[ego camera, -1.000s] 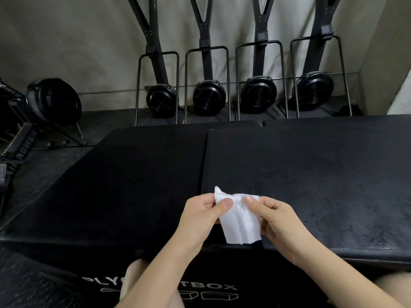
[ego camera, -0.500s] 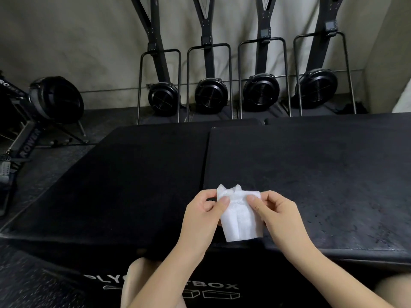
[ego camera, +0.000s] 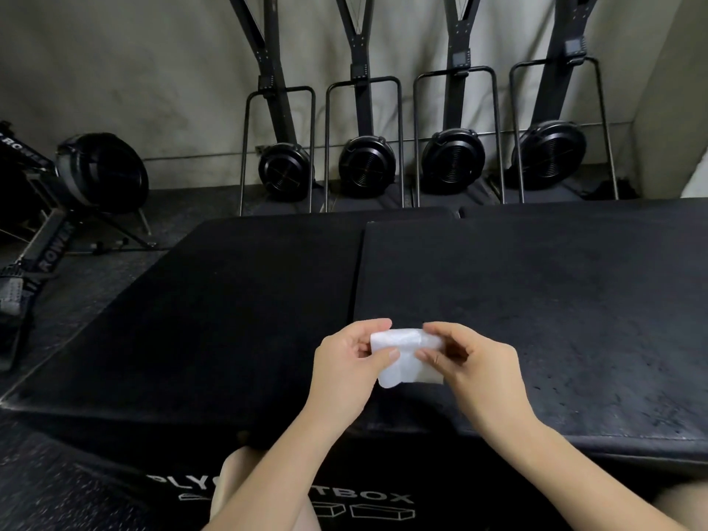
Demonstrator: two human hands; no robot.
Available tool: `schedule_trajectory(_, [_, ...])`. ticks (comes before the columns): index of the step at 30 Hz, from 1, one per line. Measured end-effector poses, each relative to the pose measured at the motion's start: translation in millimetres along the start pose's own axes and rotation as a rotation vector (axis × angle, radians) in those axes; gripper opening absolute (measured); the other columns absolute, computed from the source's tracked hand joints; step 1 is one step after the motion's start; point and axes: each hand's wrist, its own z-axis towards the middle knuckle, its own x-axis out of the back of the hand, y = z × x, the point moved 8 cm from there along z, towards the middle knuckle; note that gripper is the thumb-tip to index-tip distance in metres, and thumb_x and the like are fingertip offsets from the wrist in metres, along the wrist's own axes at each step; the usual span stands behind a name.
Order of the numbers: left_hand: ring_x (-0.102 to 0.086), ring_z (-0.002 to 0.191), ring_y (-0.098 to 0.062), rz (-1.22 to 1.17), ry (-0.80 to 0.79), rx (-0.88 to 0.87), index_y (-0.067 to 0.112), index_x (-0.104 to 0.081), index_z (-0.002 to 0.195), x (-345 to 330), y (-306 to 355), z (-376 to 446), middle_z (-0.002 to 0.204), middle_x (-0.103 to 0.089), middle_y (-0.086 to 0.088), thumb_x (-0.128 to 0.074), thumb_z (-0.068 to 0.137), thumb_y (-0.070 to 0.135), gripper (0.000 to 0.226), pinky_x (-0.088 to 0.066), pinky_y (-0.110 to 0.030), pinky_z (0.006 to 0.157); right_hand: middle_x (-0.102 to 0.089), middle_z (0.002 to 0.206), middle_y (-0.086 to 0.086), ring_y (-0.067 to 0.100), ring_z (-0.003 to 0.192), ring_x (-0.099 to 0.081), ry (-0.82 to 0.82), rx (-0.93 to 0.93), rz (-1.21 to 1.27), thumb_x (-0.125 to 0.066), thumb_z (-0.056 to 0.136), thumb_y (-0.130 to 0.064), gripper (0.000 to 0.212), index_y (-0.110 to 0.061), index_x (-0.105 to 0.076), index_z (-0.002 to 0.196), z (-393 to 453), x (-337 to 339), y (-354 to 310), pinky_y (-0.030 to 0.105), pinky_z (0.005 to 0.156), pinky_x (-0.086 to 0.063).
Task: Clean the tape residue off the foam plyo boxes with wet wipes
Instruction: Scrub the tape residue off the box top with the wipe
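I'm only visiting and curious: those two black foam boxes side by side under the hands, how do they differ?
The right box has a speckled, scuffed top with pale marks near its right side; the left box looks smoother and evenly dark. The right box's top appears to sit slightly higher at the seam. The hands fold the wipe over the right box's near edge, not over the left box. Both are black with flat tops, set edge to edge.

The scene is seen from a single head-worn wide-angle camera, aimed forward and down. The two black foam plyo boxes (ego camera: 498, 300) are viewed closely from above at their near edge, while the wall (ego camera: 134, 70) and upright machines (ego camera: 367, 162) are taken in farther off.
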Motion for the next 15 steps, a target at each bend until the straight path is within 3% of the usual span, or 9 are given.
schedule_trajectory(5, [-0.069,0.088,-0.004,0.079,0.007,-0.067,0.031,-0.077,0.098,0.5,7.5,5.7,0.092,-0.074,0.014,-0.076,0.084,0.014,0.022,-0.053,-0.018,0.079,-0.066,0.078,-0.013,0.006,0.080,-0.060,0.004,0.089,-0.080,-0.080,0.085,-0.016,0.018,-0.032,-0.072,0.082,9.0,5.4,-11.3,0.012,0.068,-0.044])
schedule_trajectory(10, [-0.060,0.096,0.000,0.173,0.037,-0.136,0.037,-0.073,0.086,0.7,13.6,7.4,0.102,-0.062,0.017,-0.070,0.089,0.025,0.012,-0.047,-0.012,0.079,-0.056,0.105,-0.017,0.003,0.097,-0.055,-0.053,0.145,-0.035,-0.072,0.092,-0.018,0.016,-0.028,-0.063,0.083,12.6,4.0,-18.0,0.010,0.074,-0.041])
schedule_trajectory(13, [-0.066,0.091,-0.007,0.093,-0.006,-0.085,0.031,-0.070,0.090,-4.0,9.2,7.8,0.096,-0.069,0.012,-0.064,0.094,0.025,0.009,-0.053,-0.023,0.076,-0.067,0.081,-0.013,0.002,0.069,-0.055,-0.136,0.024,0.075,-0.068,0.096,-0.025,0.012,-0.027,-0.061,0.085,13.4,-1.4,-10.9,0.013,0.060,-0.041])
schedule_trajectory(15, [-0.067,0.080,-0.011,0.100,0.003,-0.086,0.026,-0.068,0.090,-4.7,8.8,6.0,0.084,-0.070,0.005,-0.061,0.096,0.026,0.010,-0.053,-0.031,0.072,-0.067,0.073,-0.009,0.002,0.062,-0.054,-0.123,-0.009,0.102,-0.067,0.096,-0.026,0.012,-0.027,-0.063,0.086,12.6,-2.6,-9.1,0.014,0.056,-0.041])
